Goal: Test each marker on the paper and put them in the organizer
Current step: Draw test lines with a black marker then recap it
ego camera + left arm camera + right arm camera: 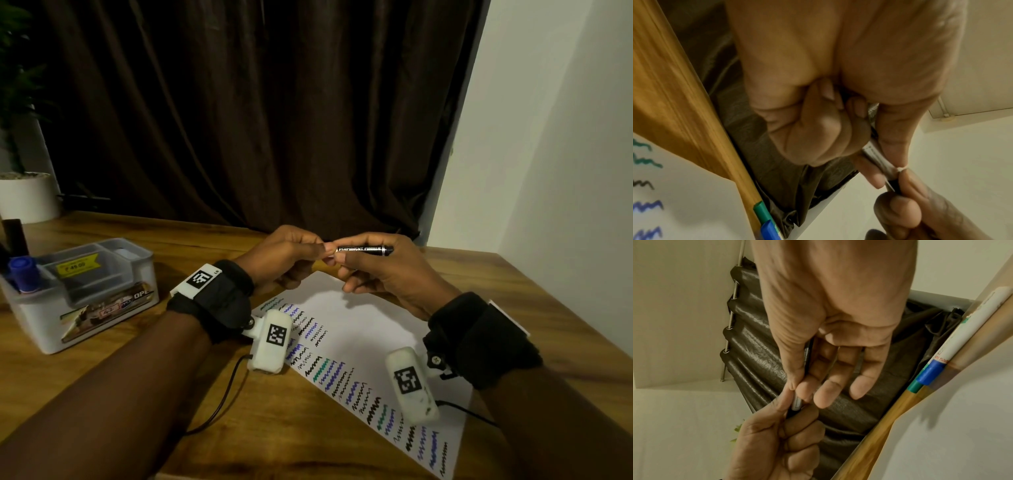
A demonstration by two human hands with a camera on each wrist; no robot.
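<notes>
You're holding a black permanent marker [363, 249] level in the air above the far edge of the paper [359, 329], both hands on it. Right hand [383, 274] is pinching the barrel, left hand [291, 257] is curling tight round the cap end; my read is you're pulling or seating the cap, can't tell which. The paper is carrying many rows of squiggles in black, blue and green, so testing looks well along. The organizer [82, 291], on the table at your left, is showing one blue-capped marker [24, 274]. Wrist views are adding what the head view is missing: a green-capped marker [915, 387] and another blue-capped one [931, 372] lying at the table's far edge, likely still to do
</notes>
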